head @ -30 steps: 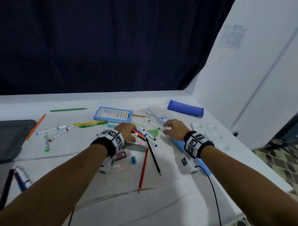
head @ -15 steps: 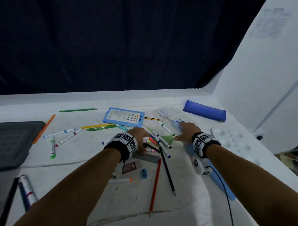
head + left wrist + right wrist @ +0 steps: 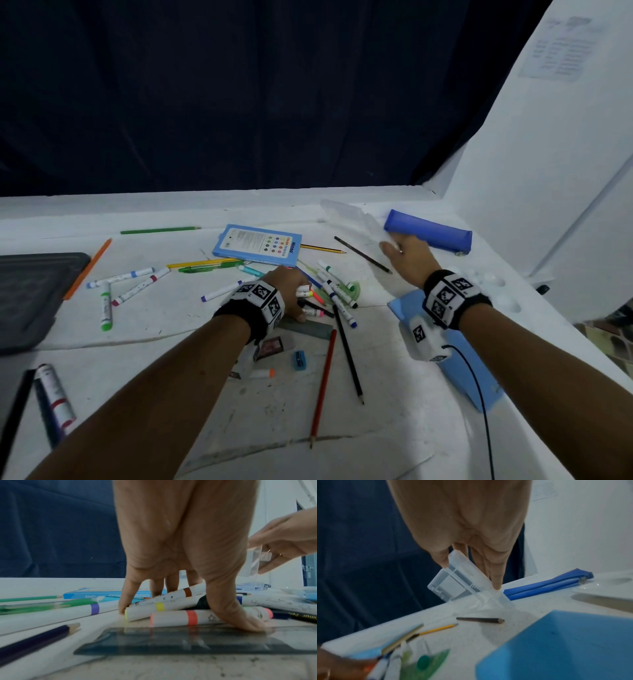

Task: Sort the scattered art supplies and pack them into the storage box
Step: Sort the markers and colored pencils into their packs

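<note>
Right hand (image 3: 462, 520) fingers (image 3: 494, 580) pinch a clear plastic box (image 3: 453, 582) with the thumb, holding it tilted, one corner at the worktop (image 3: 394, 428), just beside the blue pencil pouch (image 3: 430, 233). A dark pencil (image 3: 480, 620) lies below the box.

Left hand (image 3: 180, 540) fingers (image 3: 126, 601) are spread and curled down over a cluster of white markers (image 3: 171, 606); the thumb presses on a dark flat ruler (image 3: 180, 641). Markers bunched under the palm, not lifted.

Further out: blue colour pencil pack (image 3: 258, 245) behind the left hand, green protractor (image 3: 354, 291) between the hands, red pencil (image 3: 322, 390) and black pencil (image 3: 347, 353) nearer the body, blue sharpener (image 3: 299, 359) beside them. Light blue sheet (image 3: 479, 383) under the right wrist. More markers (image 3: 120, 277) and an orange pencil (image 3: 87, 269) to the left, near a dark tray (image 3: 30, 294).
</note>
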The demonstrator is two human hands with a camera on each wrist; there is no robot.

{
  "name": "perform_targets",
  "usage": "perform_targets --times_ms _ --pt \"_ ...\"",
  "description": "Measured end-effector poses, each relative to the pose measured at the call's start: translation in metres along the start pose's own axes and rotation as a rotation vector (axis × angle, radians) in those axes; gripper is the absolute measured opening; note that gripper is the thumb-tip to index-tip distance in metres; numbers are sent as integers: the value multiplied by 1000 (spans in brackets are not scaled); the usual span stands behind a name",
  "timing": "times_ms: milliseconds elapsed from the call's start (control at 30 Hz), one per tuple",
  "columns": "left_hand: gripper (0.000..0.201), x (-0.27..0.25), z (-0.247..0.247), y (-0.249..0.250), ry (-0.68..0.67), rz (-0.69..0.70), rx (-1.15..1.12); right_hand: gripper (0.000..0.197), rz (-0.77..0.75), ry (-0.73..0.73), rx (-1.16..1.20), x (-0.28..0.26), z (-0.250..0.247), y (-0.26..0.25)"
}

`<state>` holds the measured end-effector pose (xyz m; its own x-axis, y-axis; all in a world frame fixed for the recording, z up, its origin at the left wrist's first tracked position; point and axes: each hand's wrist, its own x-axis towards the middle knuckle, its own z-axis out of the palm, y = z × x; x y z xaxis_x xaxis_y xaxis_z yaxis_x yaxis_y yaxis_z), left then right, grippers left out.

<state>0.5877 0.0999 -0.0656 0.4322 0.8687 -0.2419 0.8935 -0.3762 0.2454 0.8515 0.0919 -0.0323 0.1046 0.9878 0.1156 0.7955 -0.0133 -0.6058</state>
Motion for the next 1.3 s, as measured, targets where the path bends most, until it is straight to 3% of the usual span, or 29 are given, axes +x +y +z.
perform_targets --times_ms 100,233,433,533,633,700,767,833,933,1067,1300 --pt "70 -4 -2 3 8 -2 -20 30 86 103 299 -4 -16 -2" --pt "82 -13 -1 5 -11 -41 -67 30 242 97 750 -27 -25 -7" --pt "102 -34 -9 15 57 -94 -193 30 324 -118 1049 -90 -26 -15" --pt "98 -54 -18 19 136 -43 -381 30 373 -235 1160 -120 -25 -20" --pt "87 -79 -23 25 117 37 -376 30 436 -293 1196 -137 -25 -18" --pt "68 -95 -21 34 95 88 -393 29 462 -322 1175 -147 -24 -16" --pt "47 -108 -18 48 138 116 -407 29 481 -377 1125 -158 -22 -15" --pt "38 -118 -12 66 183 96 -470 27 474 -469 1063 -169 -18 -17" --pt "55 -140 -4 100 165 75 -546 28 438 -584 996 -191 -12 -21" --pt "82 -169 19 120 148 61 -428 29 403 -652 993 -218 -6 -20" --pt "55 -236 31 107 310 -13 -699 25 391 -669 902 -255 -5 -17"
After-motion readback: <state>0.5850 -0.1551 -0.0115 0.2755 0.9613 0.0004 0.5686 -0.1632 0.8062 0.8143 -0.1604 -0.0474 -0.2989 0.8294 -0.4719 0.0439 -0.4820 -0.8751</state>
